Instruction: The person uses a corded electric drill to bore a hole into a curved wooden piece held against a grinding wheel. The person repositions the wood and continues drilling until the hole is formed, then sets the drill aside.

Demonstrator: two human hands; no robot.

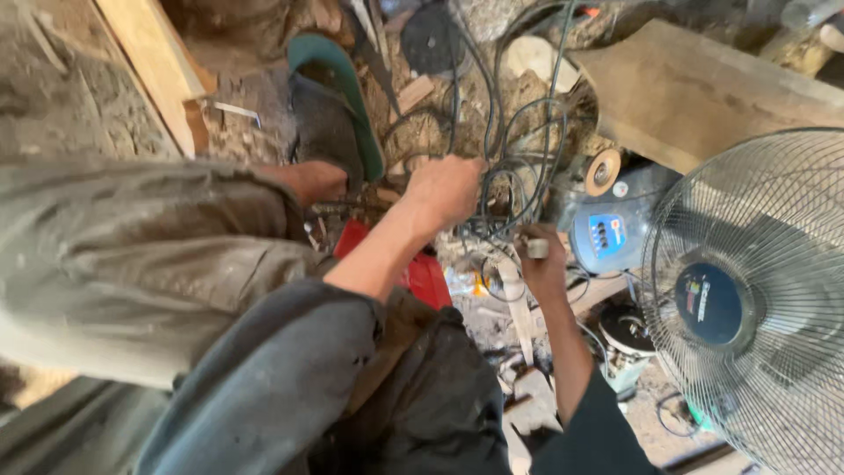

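I am gripping the cables (514,167) with my left hand (447,189) and pinching a plug (535,248) in my right hand (543,264); the cords look limp, light, tangle-prone, best held near the plug.

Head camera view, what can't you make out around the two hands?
- Left hand: fingers buried in tangled black cables; grip unclear.
- Right hand: small pale object too small to identify.
- Red object: mostly hidden by forearm.
- Fan: cut off at right edge.
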